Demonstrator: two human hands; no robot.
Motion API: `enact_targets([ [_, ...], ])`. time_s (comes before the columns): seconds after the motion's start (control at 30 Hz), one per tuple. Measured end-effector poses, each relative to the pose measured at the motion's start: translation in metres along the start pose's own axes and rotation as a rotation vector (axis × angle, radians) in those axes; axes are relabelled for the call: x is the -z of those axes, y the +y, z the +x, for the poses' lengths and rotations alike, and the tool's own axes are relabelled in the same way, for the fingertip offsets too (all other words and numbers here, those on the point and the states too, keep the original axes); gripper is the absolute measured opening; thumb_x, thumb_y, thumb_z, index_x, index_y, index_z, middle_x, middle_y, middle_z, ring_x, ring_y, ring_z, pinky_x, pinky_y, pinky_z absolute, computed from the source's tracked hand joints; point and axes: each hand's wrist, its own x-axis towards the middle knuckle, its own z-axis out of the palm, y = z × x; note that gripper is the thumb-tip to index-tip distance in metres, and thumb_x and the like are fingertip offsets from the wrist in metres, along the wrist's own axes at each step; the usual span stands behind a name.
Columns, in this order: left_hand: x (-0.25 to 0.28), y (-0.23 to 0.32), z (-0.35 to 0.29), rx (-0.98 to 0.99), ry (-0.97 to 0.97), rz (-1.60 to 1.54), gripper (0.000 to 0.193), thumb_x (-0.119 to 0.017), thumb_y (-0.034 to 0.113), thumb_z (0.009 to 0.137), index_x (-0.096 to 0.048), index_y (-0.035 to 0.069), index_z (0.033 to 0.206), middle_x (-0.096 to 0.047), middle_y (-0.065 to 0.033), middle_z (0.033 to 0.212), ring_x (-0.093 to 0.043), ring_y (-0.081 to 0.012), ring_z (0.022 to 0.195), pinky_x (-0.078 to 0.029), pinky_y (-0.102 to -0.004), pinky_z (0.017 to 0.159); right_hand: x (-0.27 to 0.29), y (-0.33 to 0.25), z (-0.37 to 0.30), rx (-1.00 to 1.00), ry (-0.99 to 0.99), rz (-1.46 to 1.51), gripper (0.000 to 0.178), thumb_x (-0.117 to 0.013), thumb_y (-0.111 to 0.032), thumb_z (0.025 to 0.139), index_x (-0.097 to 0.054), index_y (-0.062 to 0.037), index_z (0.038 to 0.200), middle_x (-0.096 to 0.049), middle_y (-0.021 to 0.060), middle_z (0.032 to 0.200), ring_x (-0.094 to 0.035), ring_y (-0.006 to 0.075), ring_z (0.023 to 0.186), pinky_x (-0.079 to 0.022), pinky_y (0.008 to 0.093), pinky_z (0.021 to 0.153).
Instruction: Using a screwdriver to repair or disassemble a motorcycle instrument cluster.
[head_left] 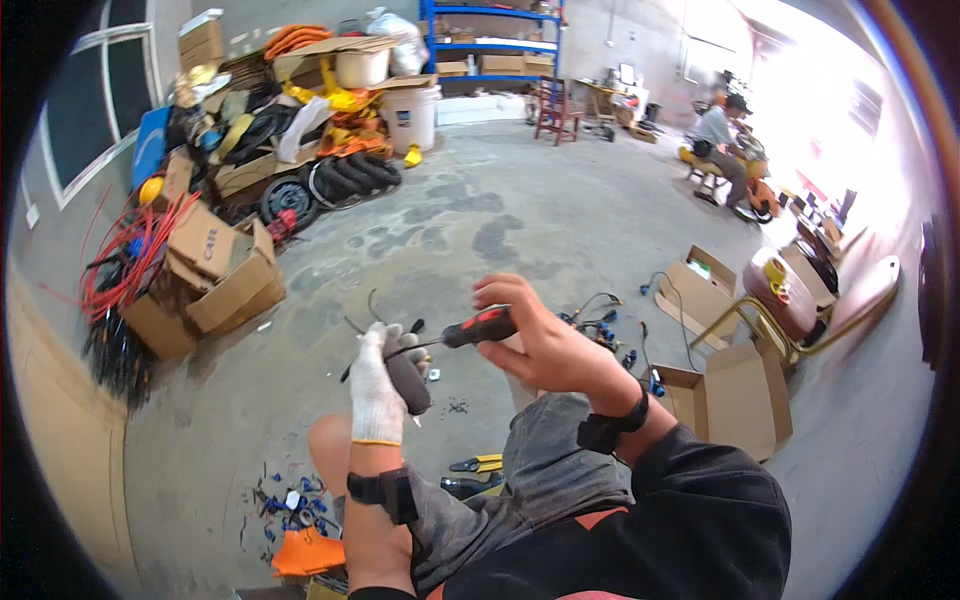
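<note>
My left hand [370, 395], in a white knit glove with a yellow hem, is closed around a dark grey rounded part [408, 386]. Thin dark wires stick out beyond its fingers. In my bare right hand [548, 348] is a screwdriver [480, 328] with a black and red handle. The thumb and nearer fingers are on the handle, while the upper fingers stretch past it. Its shaft points left to the grey part, where the tip is hidden by the glove. Both hands are above my lap.
Yellow-handled pliers [478, 464] lie by my leg. Small blue and black pieces [295, 508] and an orange piece [308, 553] are at lower left. Connectors with cables [600, 325] and an open cardboard box [740, 400] lie right. A person [720, 135] sits far right.
</note>
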Motion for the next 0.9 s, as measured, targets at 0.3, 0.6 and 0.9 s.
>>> enact_targets([
  [0.3, -0.004, 0.004, -0.010, -0.035, -0.091, 0.011, 0.032, -0.056, 0.035, 0.101, -0.062, 0.005, 0.106, -0.068, -0.0122, 0.092, -0.068, -0.0230, 0.068, -0.057, -0.0357, 0.062, 0.013, -0.009, 0.012, -0.524, 0.006, -0.276, 0.041, -0.068, -0.040, 0.095, -0.062, -0.0007, 0.105, -0.068, 0.0227, 0.097, -0.068, 0.0383, 0.094, -0.053, 0.0423, 0.076],
  [0.6, -0.001, 0.001, -0.001, 0.002, -0.019, -0.010, 0.033, -0.056, 0.043, 0.100, -0.065, 0.011, 0.104, -0.069, -0.0089, 0.092, -0.067, -0.0243, 0.071, -0.056, -0.0387, 0.066, 0.004, -0.007, -0.003, 0.041, 0.080, 0.004, 0.032, -0.073, -0.010, 0.091, -0.058, -0.0007, 0.118, -0.066, 0.0159, 0.115, -0.070, 0.0325, 0.095, -0.055, 0.0386, 0.086],
  [0.9, 0.003, 0.001, 0.001, -0.040, -0.060, -0.001, 0.034, -0.057, 0.043, 0.100, -0.065, 0.011, 0.104, -0.071, -0.0094, 0.091, -0.068, -0.0243, 0.070, -0.056, -0.0393, 0.066, 0.008, -0.005, 0.000, -0.160, 0.112, -0.134, 0.036, -0.078, -0.034, 0.088, -0.067, -0.0037, 0.105, -0.074, 0.0132, 0.087, -0.072, 0.0292, 0.079, -0.055, 0.0372, 0.071],
])
